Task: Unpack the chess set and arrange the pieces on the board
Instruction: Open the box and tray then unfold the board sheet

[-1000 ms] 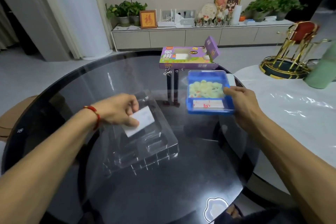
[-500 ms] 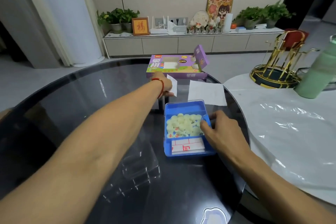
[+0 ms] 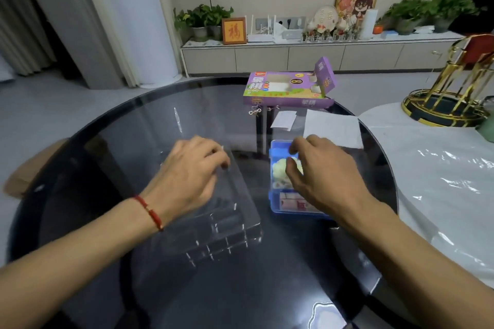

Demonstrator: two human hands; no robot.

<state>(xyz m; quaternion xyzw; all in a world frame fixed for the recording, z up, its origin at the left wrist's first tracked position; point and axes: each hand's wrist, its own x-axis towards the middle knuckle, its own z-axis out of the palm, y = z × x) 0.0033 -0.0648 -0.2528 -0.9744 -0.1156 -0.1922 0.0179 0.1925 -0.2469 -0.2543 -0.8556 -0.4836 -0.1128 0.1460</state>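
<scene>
A blue plastic box [image 3: 275,211] sits right of centre on the dark glass table [image 3: 133,128]. It holds a pile of pale round chess pieces [image 3: 279,168] and a folded paper board [image 3: 288,203] with red lines. My right hand [image 3: 323,171] reaches into the box from above, with curled fingers and thumb closing on the pieces. My left hand [image 3: 192,176] grips the far edge of a clear plastic tray [image 3: 227,227] that lies left of the box. The open purple chess set carton [image 3: 286,91] stands at the table's far edge.
A small white card [image 3: 283,120] and a larger white paper [image 3: 334,128] lie between the carton and the blue box. To the right is a white table [image 3: 441,168] under plastic film, with a gold rack [image 3: 451,96] on it. A low cabinet [image 3: 294,56] runs along the far wall.
My left hand set the small white card down near the carton and drew back to the clear tray. My right hand moved from the blue box's side to over the pieces.
</scene>
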